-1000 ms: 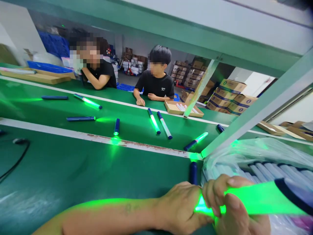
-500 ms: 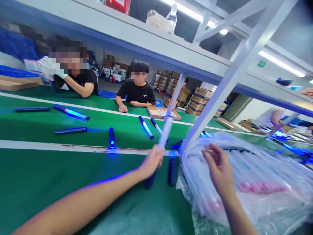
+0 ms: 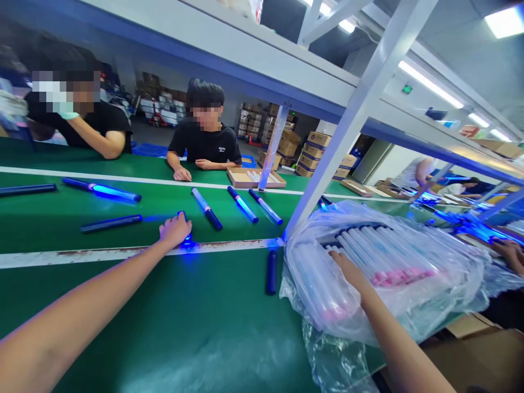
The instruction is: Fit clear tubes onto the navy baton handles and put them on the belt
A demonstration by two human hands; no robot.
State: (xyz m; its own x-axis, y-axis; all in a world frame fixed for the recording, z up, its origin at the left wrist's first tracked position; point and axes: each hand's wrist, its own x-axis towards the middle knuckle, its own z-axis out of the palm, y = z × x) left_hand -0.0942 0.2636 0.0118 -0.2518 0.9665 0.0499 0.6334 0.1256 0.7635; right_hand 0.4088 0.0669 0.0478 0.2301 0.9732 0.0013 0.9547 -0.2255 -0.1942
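Note:
My left hand (image 3: 176,229) is closed on a short dark blue handle (image 3: 181,213) that glows blue at its lower end, by the white strip. My right hand (image 3: 346,266) reaches into a clear plastic bag (image 3: 303,256) of clear tubes with pink ends (image 3: 403,277); its fingertips are hidden among the tubes. Another dark handle (image 3: 272,273) stands or lies beside the bag. On the green belt beyond are a stick with a dark handle and pale tube (image 3: 207,208), two blue-lit sticks (image 3: 243,204) and, at the left, a brightly lit one (image 3: 102,189).
A slanted white post (image 3: 356,114) rises by the bag, under an overhead shelf (image 3: 262,52). Two people in black shirts sit across the belt, one (image 3: 207,142) behind a cardboard tray (image 3: 270,184). Farther right, other people are near blue-lit sticks.
My left hand released a pale-tubed stick, which lies on the belt, and moved left to the glowing handle. My right hand went into the bag. The view shifted.

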